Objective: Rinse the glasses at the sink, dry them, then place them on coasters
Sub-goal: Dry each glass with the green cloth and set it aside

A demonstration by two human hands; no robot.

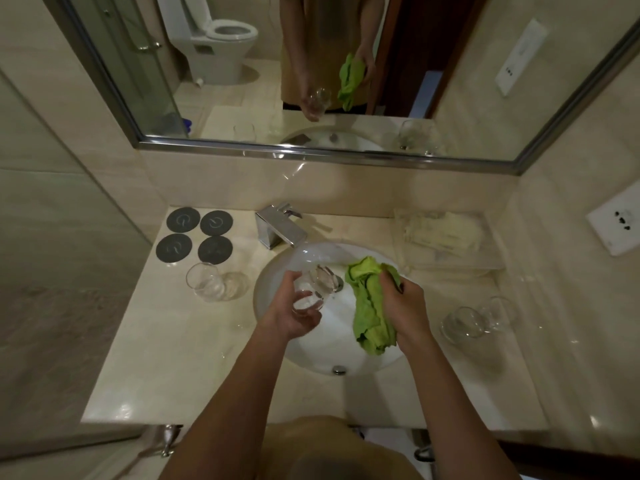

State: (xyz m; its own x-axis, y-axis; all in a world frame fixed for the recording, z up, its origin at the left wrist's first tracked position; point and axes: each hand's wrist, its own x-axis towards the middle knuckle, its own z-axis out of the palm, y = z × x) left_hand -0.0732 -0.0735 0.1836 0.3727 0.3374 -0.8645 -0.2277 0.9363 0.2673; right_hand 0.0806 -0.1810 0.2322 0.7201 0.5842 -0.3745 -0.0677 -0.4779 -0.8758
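Observation:
Over the white sink basin (311,355) my left hand (292,315) grips a clear glass (313,287), tilted with its mouth pointing away from me. My right hand (407,311) holds a bunched green cloth (370,306) just right of that glass, apart from it. Several dark round coasters (194,237) lie bare at the counter's back left. Two clear glasses (216,282) stand on the counter in front of the coasters. Two more glasses (478,320) stand on the counter right of the basin.
A chrome faucet (280,225) sits behind the basin with no water visibly running. A clear tray with folded pale items (446,233) is at the back right. A mirror (311,74) covers the wall; a wall socket (620,226) is on the right.

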